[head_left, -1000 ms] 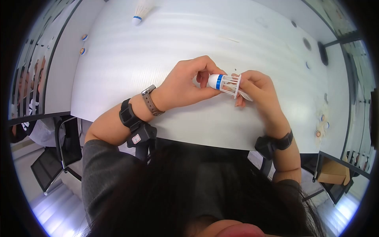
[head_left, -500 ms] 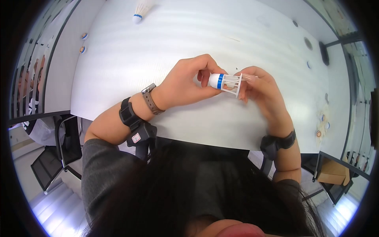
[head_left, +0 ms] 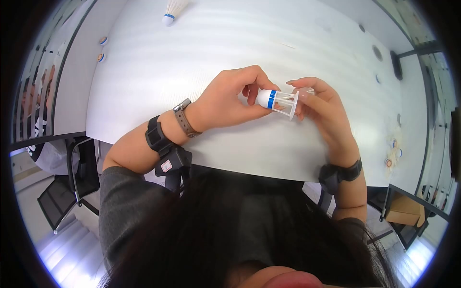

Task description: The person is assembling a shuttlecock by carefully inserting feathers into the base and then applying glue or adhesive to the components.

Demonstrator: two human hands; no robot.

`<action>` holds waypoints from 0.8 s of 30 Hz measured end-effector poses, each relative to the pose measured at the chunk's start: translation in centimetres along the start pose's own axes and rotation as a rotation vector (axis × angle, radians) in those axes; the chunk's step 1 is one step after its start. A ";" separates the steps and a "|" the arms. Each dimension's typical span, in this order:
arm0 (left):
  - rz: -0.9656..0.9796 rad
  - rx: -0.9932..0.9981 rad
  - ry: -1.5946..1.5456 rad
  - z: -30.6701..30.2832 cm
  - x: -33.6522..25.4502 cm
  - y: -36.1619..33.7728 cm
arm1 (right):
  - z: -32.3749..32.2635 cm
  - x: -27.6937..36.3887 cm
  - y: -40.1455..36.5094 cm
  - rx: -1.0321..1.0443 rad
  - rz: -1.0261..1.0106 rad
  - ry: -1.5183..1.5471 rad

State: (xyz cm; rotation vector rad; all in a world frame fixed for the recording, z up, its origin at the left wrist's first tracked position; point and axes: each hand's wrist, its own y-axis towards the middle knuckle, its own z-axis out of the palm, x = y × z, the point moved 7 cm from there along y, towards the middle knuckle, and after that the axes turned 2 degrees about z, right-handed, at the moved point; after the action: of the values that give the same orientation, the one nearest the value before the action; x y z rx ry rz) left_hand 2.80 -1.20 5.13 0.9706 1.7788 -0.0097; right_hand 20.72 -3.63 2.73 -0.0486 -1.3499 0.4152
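Observation:
Above the middle of the table I hold a featherless shuttlecock (head_left: 272, 100), lying sideways, with a white rounded head, a blue band, and white struts running to a white ring. My left hand (head_left: 235, 98) pinches it at the head and band between thumb and forefinger. At the ring end is my right hand (head_left: 321, 102), its thumb at the ring's edge and other fingers curled behind it. The right forefinger is raised a little off the ring. Thin pale tips show between the right thumb and forefinger, and parts of the struts are hidden.
A feathered shuttlecock (head_left: 169, 18) lies at the far left of the white table (head_left: 201, 53). Two small shuttlecock heads (head_left: 101, 57) sit by the left partition. More heads (head_left: 389, 163) and pale scraps lie at the right. An open cardboard box (head_left: 403, 210) stands below, right.
My right forefinger has lifted and straightened away from the ring. The shuttlecock has shifted slightly right in view; my left hand keeps its pinch.

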 end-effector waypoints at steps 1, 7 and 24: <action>-0.005 -0.003 -0.004 0.1 0.0 0.0 | -0.1 0.1 0.0 0.006 -0.010 -0.030; 0.005 0.005 0.002 0.1 0.1 0.0 | 0.0 0.8 -0.2 -0.107 -0.083 -0.139; 0.007 -0.209 -0.055 -0.9 1.0 -0.1 | -0.4 3.0 -1.3 -0.355 -0.283 -0.282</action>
State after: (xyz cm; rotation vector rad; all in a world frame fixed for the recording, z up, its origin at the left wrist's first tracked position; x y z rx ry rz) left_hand 1.97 -0.31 4.69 0.8181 1.6883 0.1491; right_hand 21.92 -3.75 5.80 -0.0943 -1.6691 -0.0633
